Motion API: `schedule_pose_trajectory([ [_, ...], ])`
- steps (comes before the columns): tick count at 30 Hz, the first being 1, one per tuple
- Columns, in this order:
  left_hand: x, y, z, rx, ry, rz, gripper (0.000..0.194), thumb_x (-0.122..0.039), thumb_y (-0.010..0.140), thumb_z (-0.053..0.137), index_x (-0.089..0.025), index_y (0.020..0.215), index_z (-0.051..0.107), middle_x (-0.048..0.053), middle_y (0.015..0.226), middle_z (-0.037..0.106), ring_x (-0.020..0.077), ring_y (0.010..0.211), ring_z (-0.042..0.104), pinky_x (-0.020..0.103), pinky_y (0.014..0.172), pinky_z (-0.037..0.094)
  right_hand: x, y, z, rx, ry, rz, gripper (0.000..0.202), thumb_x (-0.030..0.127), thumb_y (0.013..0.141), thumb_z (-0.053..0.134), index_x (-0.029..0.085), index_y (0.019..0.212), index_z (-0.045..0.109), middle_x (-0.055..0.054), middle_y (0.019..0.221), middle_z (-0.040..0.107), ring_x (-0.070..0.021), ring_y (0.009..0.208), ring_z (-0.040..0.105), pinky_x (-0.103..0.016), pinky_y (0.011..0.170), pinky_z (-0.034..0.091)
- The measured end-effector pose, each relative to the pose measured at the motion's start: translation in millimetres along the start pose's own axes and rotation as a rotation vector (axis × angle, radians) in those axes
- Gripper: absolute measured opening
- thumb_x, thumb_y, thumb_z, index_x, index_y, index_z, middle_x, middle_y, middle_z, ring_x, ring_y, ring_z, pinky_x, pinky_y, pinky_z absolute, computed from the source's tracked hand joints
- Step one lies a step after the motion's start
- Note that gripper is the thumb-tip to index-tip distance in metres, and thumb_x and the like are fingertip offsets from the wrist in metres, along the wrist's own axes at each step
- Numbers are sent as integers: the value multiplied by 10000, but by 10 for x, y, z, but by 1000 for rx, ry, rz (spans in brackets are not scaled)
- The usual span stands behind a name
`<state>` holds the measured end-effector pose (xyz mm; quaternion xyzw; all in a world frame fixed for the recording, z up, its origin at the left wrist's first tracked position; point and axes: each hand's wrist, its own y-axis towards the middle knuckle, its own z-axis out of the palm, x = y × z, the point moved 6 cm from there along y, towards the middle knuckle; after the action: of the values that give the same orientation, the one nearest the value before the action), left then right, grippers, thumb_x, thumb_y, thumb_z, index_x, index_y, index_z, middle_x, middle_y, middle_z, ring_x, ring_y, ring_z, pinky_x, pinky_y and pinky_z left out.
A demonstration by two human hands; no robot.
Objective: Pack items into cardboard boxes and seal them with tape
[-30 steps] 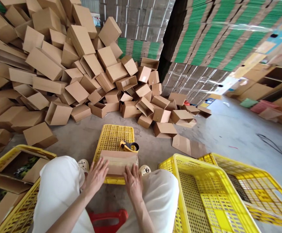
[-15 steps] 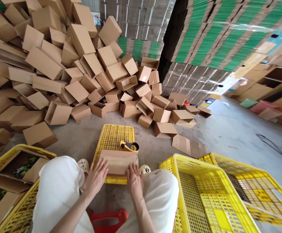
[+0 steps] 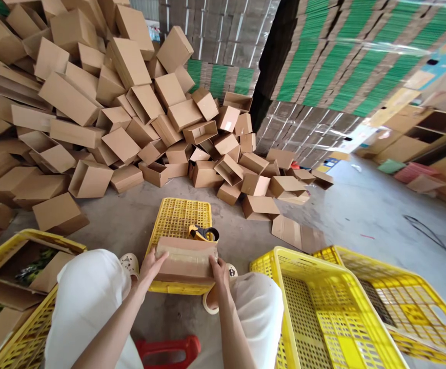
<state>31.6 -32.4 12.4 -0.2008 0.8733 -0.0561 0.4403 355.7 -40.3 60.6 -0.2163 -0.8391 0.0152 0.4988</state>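
Note:
A small cardboard box, closed with a strip of tape along its top, rests on an upturned yellow crate between my knees. My left hand grips its left end, thumb on top. At the right end, my right hand holds it with the fingers down the side. Just behind the box, a tape dispenser with a yellow and black body lies on the crate.
Many cardboard boxes lie heaped beyond the crate. Yellow baskets stand right and left; the left one holds an open carton with dark green contents. Flattened cartons are stacked behind. A red stool is below me.
My hands have gone from lying flat on the box's top to gripping its two ends. The near side of the box now shows more. The tape dispenser stays in place.

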Motion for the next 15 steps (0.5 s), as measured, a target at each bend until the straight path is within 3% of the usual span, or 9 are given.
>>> schedule_pose_trajectory([
  [2,-13,68,-18,5,32,-26,515,-529,982,613,-153,1328,678,173,1254,795,331,1242,732,389,1036,558,16,23,-13,-13,-29,13,531,583,920,535,140,872,823,-122,848,810,-329,893,735,-344,752,524],
  [5,-13,87,8,-14,93,-76,533,-571,1031,516,-145,1313,666,205,1278,777,352,1234,732,414,1020,555,51,33,-18,-36,-103,28,575,625,936,503,163,760,796,-130,755,782,-326,816,733,-341,686,484],
  [11,-57,86,10,-31,182,-108,547,-542,1109,306,-162,1216,685,227,1179,796,384,1147,760,448,975,551,136,-35,-65,-148,-262,29,707,690,1008,349,183,786,789,-223,889,814,-352,881,759,-369,747,497],
  [15,-60,50,-12,-40,198,-104,554,-476,1133,222,-173,1220,678,215,1180,795,368,1111,773,431,949,553,144,-120,-14,-45,-64,-99,728,717,993,345,157,883,797,-210,975,826,-349,949,758,-370,813,536],
])
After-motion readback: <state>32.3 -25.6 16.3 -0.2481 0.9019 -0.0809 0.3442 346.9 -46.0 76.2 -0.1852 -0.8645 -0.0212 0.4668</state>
